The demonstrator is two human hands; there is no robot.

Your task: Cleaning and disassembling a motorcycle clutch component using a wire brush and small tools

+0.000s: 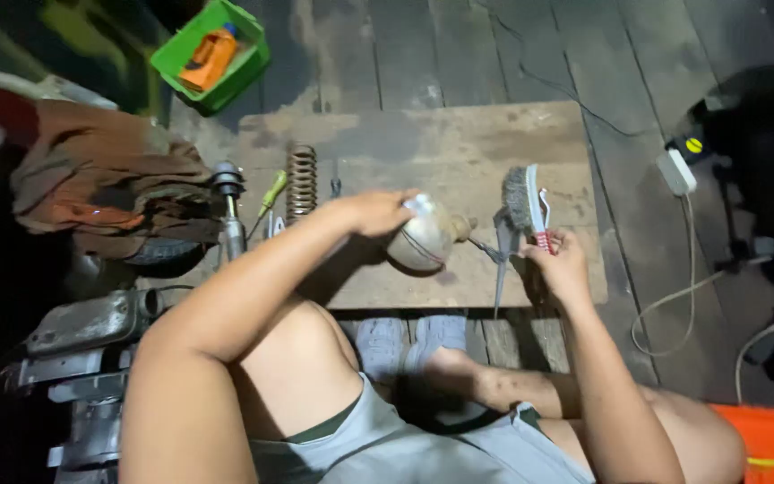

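Observation:
My left hand grips the top of a rounded, dull metal canister that lies on a wooden board in front of me. My right hand holds the red-and-white handle of a wire brush, bristles pointing left, just to the right of the canister's narrow neck. A thin pointed metal tool lies on the board under the brush.
A coil spring, a shock absorber shaft and a green-handled screwdriver lie at the board's left. A green bin with an orange bottle sits far left. Brown cloth lies left; white power adapter and cable lie right.

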